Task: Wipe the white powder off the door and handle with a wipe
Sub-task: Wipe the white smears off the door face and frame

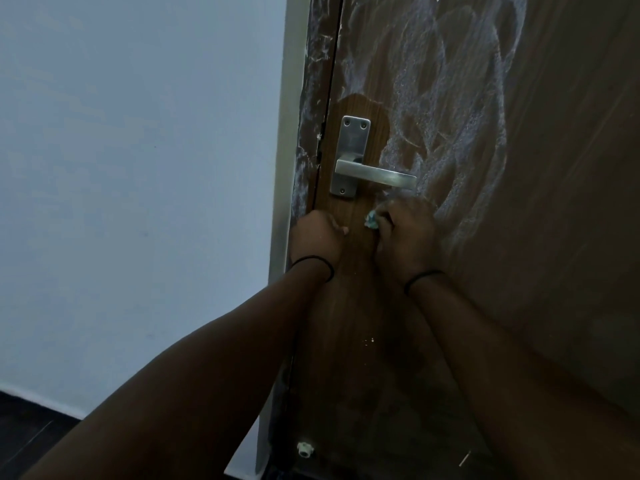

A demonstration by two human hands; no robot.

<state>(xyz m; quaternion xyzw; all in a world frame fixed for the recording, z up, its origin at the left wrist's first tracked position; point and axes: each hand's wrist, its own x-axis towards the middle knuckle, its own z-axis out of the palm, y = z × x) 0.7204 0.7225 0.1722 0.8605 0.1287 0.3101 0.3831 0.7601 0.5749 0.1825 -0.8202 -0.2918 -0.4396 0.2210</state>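
Right hand is clenched on a crumpled white-and-teal wipe, pressed to the brown wooden door just below the brushed-metal lever handle; left hand is fisted against the door edge, holding nothing visible; white powder swirls cover the panel above.

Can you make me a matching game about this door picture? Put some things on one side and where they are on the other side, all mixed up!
Things:
1. handle
2. wipe
3. white powder
4. left hand

Places:
A. scrunched in the right hand, just under the lever
B. smeared in swirls on the door, right of the metal plate
C. by the door's edge, below the plate
D. sticking out sideways from a plate with screws

Pairs: 1-D, 2-A, 3-B, 4-C
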